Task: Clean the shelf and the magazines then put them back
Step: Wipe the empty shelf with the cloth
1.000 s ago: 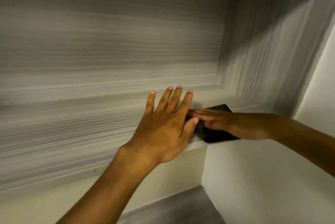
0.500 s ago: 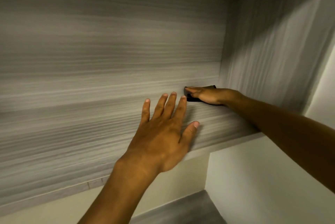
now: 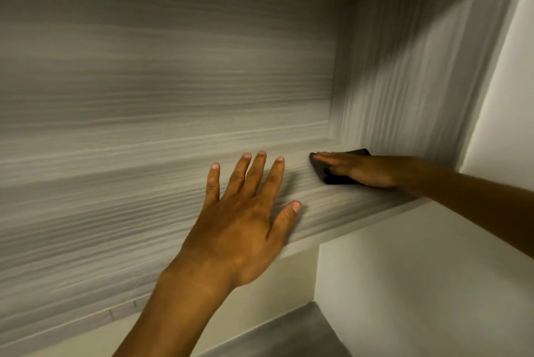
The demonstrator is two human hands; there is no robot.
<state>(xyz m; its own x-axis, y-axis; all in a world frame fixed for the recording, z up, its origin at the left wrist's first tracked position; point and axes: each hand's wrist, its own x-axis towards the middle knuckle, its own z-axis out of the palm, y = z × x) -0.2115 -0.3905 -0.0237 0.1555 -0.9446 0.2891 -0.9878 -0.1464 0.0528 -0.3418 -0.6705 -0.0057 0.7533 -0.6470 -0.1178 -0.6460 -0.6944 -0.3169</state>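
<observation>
Right hand point(image 3: 361, 168) flat on dark cloth point(image 3: 338, 176), left hand point(image 3: 239, 226) flat on shelf point(image 3: 115, 226)

The grey wood-grain laminate shelf point(image 3: 130, 212) runs level across the view, its streaks lying lengthwise along the board. Its pale front edge slants down toward the left. The board meets a back panel of the same grain behind and an upright side panel with vertical grain at the right, forming an inner corner. A small dark grey folded cloth point(image 3: 332, 173) lies flat on the board near that right corner, partly covered, with its folded left edge and a far corner showing.
</observation>
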